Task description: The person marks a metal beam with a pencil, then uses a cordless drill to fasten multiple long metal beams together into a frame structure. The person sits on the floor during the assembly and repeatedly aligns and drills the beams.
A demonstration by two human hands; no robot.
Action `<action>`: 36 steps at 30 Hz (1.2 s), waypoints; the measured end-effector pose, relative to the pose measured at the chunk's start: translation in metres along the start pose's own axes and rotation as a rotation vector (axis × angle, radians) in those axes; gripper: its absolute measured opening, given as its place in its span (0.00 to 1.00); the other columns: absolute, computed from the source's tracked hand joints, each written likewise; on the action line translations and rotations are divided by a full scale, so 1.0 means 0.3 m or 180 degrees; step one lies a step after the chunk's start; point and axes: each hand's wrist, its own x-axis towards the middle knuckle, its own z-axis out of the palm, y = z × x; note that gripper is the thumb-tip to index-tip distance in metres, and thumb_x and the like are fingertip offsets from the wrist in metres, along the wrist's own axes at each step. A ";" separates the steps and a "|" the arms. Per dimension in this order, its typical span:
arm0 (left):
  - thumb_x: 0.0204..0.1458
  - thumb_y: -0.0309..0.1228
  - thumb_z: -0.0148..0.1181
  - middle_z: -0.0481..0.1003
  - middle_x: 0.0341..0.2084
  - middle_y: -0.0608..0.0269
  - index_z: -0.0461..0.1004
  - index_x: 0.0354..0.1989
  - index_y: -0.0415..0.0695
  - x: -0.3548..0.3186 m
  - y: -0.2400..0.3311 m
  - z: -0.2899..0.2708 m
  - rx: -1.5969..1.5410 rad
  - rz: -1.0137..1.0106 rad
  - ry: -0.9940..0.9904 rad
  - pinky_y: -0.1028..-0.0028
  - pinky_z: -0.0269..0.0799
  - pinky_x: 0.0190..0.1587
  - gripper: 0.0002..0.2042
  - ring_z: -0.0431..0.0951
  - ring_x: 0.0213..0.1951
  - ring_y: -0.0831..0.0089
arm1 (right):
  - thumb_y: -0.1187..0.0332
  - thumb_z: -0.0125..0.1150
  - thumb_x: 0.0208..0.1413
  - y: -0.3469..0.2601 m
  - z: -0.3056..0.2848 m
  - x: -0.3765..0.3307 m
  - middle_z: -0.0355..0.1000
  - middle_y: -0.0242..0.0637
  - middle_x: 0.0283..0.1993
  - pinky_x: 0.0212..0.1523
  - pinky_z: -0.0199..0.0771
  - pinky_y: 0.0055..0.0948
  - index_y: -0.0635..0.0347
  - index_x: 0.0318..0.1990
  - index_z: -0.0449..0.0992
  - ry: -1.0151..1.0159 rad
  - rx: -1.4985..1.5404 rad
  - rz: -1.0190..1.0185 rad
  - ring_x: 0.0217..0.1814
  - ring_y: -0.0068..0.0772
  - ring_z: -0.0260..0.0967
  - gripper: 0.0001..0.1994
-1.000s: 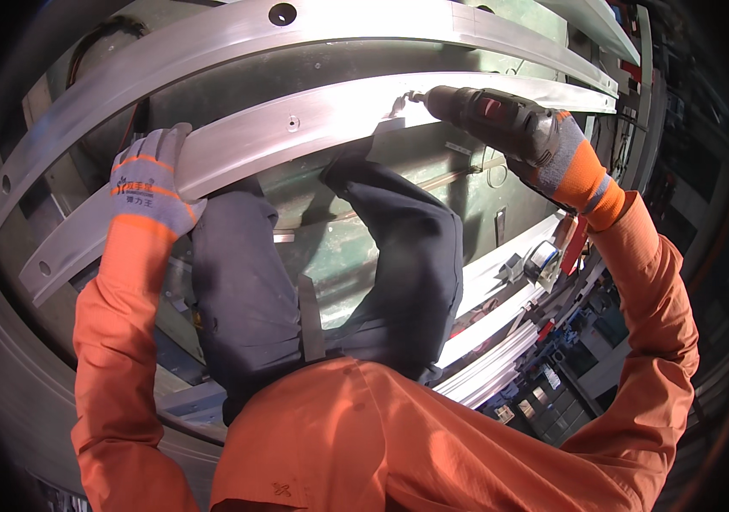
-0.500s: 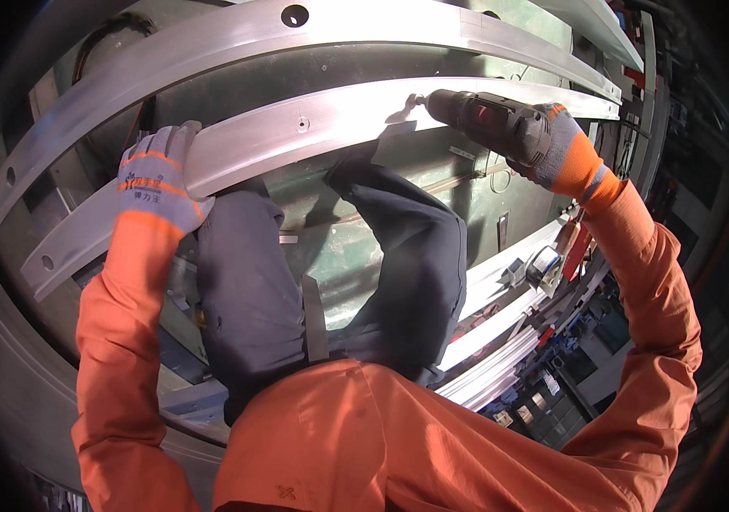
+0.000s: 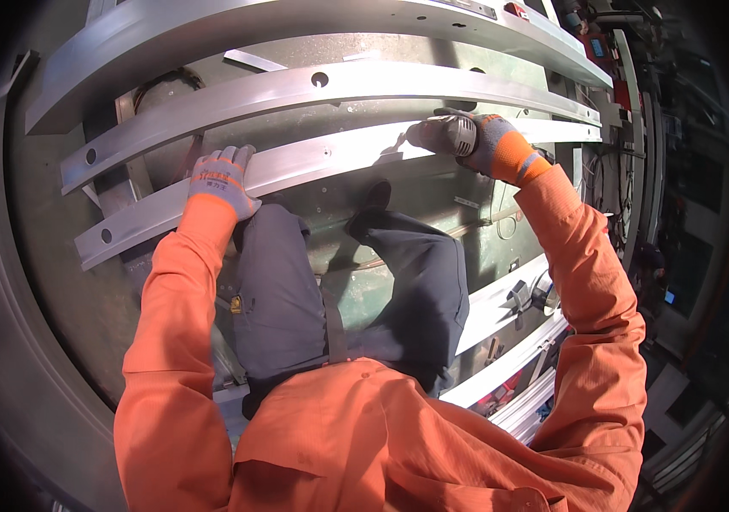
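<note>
My left hand (image 3: 221, 183), in a grey and orange glove, is closed over a long silvery metal beam (image 3: 296, 164), its fingers lying across the top face. A small hole shows in the beam to the right of that hand. In my right hand (image 3: 497, 147), gloved the same way, is a dark power drill (image 3: 438, 133), held over the beam further right. Its front end is low over the bright face and throws a shadow to the left. The bit is not visible, so contact with the metal cannot be judged.
Beyond the beam lies a second metal beam (image 3: 236, 102) with round holes, and past it a wider metal beam (image 3: 211, 38). My legs (image 3: 283, 290) stand close on the near side. More pale metal lengths (image 3: 509, 367) lie at lower right.
The view has shifted, bringing more of the far wide beam into sight. The drill has tipped from lying sideways to a steeper angle, its bit now out of sight. My left hand still holds the beam.
</note>
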 end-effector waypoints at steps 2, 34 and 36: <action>0.37 0.50 0.76 0.72 0.61 0.58 0.64 0.70 0.50 -0.005 0.002 -0.013 0.0005 -0.0026 -0.0025 0.59 0.63 0.68 0.47 0.71 0.64 0.57 | 0.62 0.65 0.46 0.028 0.014 0.011 0.82 0.52 0.41 0.51 0.80 0.43 0.58 0.44 0.83 -0.0070 -0.0187 0.0281 0.47 0.55 0.80 0.18; 0.39 0.51 0.75 0.70 0.63 0.58 0.63 0.71 0.53 -0.010 0.007 0.008 0.0171 -0.0076 0.0050 0.60 0.63 0.69 0.47 0.70 0.65 0.59 | 0.63 0.68 0.40 -0.027 0.079 -0.047 0.80 0.49 0.32 0.42 0.80 0.39 0.64 0.34 0.83 0.0406 0.0592 0.1148 0.36 0.50 0.80 0.15; 0.36 0.49 0.76 0.71 0.63 0.57 0.65 0.70 0.52 -0.008 0.008 0.000 0.0095 -0.0142 -0.0009 0.59 0.63 0.70 0.47 0.71 0.65 0.57 | 0.62 0.65 0.45 -0.080 0.057 -0.055 0.81 0.52 0.39 0.49 0.78 0.42 0.61 0.38 0.84 0.0187 0.0427 0.1244 0.45 0.54 0.79 0.15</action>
